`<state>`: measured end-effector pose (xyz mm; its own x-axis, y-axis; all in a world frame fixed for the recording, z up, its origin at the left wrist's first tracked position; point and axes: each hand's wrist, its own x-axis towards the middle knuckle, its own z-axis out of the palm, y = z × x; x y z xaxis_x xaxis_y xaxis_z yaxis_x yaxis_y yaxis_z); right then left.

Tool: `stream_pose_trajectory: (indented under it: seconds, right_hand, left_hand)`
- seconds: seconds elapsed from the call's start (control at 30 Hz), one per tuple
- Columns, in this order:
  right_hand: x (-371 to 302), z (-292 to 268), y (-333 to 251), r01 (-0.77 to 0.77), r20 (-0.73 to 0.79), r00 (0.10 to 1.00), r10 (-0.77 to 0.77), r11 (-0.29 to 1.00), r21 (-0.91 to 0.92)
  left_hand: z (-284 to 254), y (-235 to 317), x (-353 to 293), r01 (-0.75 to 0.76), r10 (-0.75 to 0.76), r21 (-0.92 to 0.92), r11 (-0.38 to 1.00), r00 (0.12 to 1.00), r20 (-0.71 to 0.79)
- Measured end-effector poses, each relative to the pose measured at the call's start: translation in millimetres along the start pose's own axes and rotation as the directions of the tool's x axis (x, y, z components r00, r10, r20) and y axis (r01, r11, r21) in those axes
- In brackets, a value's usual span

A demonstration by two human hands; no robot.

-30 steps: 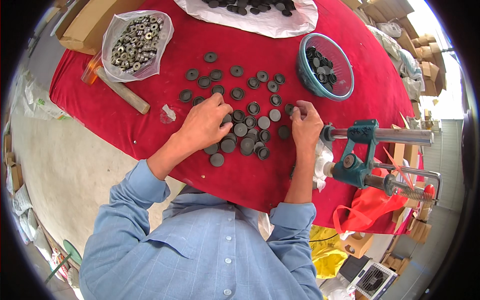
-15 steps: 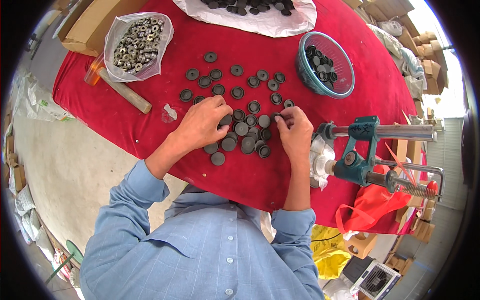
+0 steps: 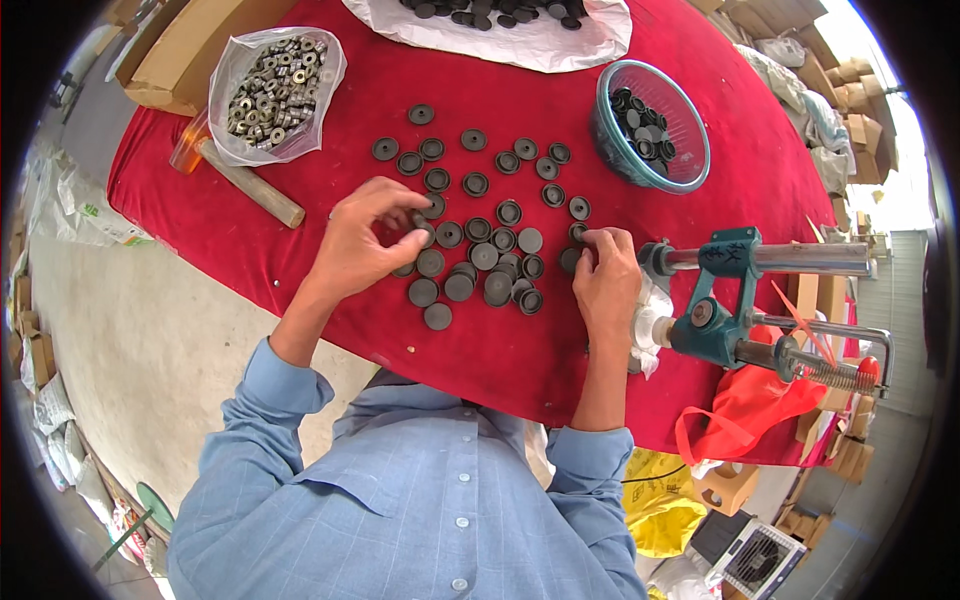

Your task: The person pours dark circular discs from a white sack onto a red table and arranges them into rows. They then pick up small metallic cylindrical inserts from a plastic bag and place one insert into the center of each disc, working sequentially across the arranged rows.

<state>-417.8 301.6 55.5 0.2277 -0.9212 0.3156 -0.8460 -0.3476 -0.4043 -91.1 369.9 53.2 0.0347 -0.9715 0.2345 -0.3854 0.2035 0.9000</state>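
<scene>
Compared with half a second earlier, the left hand [image 3: 352, 240] sits further left, thumb and fingers curved loosely with a gap between them, the tips at dark round caps [image 3: 484, 257] near mid-frame. The right hand [image 3: 608, 275] is now further right, thumb and forefinger slightly parted beside two more. Whether either grips a cap cannot be told, since fingertips partly cover those. A white sheet [image 3: 480, 48] is cut off by the top edge. Red cloth covers the desk [image 3: 500, 370]; pale floor [image 3: 180, 290] shows at left, cardboard boxes [image 3: 765, 15] upper right
</scene>
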Motion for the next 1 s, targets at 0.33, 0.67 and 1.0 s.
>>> stream_pose_trajectory:
  seconds: [0.33,0.67,1.0]
  right_hand:
    - [-1.0,17.3,-31.5,0.183,0.140,0.971,-0.196,0.978,0.102]
    - [14.5,26.3,-25.0,0.004,0.041,0.999,-0.018,0.943,0.334]
    - [2.5,22.7,-39.3,0.138,-0.011,0.990,-0.138,0.972,0.190]
  left_hand:
    - [-25.9,-13.9,-39.9,0.031,0.031,0.386,0.922,0.988,-0.152]
    - [2.6,-1.9,-21.4,-0.143,0.135,0.458,0.877,0.990,0.051]
    - [13.5,-1.6,-11.9,0.008,-0.041,0.343,0.939,0.995,0.089]
